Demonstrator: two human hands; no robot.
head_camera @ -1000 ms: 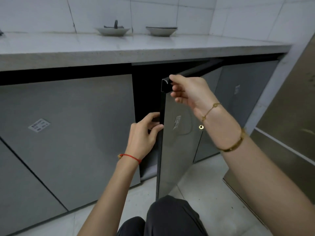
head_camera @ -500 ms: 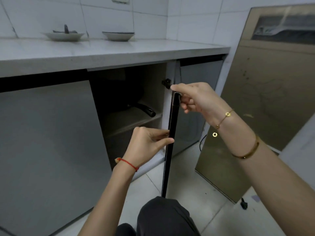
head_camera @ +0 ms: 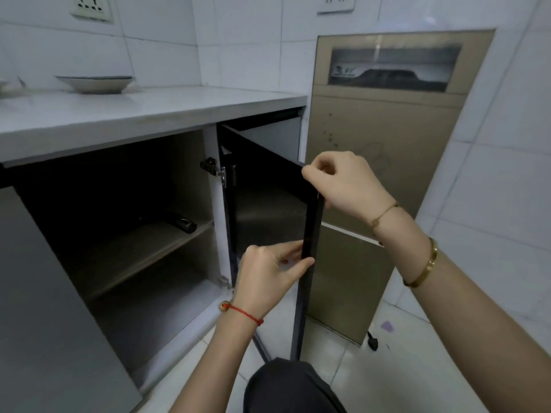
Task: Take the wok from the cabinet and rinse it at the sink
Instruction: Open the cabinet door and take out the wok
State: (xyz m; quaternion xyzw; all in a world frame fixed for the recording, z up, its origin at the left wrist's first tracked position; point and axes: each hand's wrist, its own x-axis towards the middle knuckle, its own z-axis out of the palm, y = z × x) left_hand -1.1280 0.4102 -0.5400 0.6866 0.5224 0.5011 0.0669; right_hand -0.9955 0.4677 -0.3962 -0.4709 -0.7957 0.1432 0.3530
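Observation:
The cabinet door (head_camera: 268,204) stands swung wide open to the right, its dark inner face toward me. My right hand (head_camera: 343,183) grips its top outer corner. My left hand (head_camera: 268,275) pinches its outer edge lower down. Inside the open cabinet (head_camera: 134,263) a black handle (head_camera: 182,223), likely the wok's, lies on the upper shelf (head_camera: 134,248); the pan body is lost in the dark at the back left.
A grey closed cabinet door (head_camera: 44,308) stands to the left. A tan appliance (head_camera: 387,144) stands right of the door, with a small black plug (head_camera: 372,342) on the floor. A shallow bowl (head_camera: 95,83) rests on the white countertop (head_camera: 149,111). My knee (head_camera: 292,386) is below.
The door has swung further open to the right, past edge-on, so its inner face now shows. Both hands moved with it and the view turned right.

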